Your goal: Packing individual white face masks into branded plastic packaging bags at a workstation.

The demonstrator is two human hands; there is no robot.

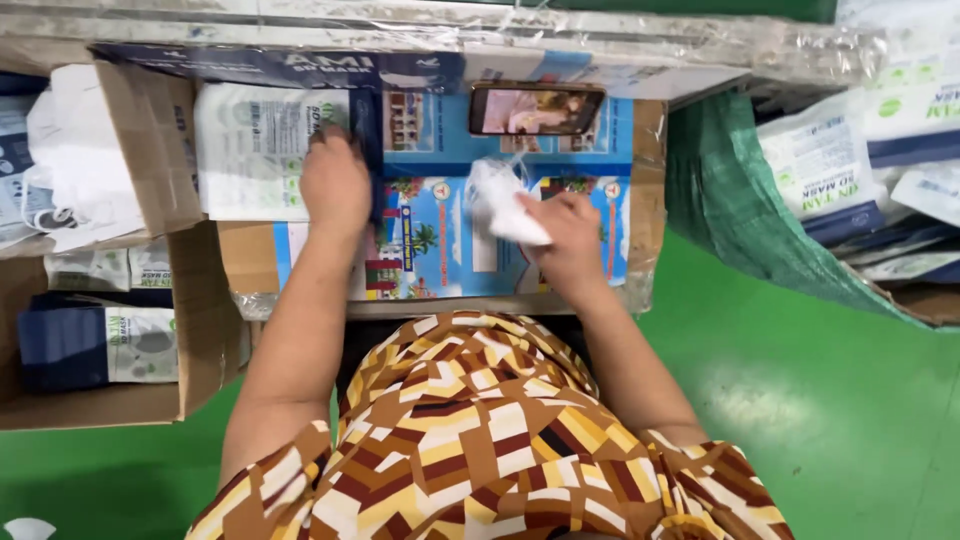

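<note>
My left hand (335,182) rests on a stack of flat white and dark blue pouches (262,150) at the left of a cardboard work surface (440,240) covered with a colourful printed sheet. Its fingers lie on the stack's right edge. My right hand (565,235) is closed around a folded white mask (500,200), held just above the printed sheet near the middle. A phone (536,110) with a lit screen lies flat at the far edge of the surface.
Open cardboard boxes at the left hold white masks (75,160) and more pouches (95,345). A green sack (740,215) and a pile of filled pouches (860,170) stand at the right. Green floor (830,400) surrounds the work surface.
</note>
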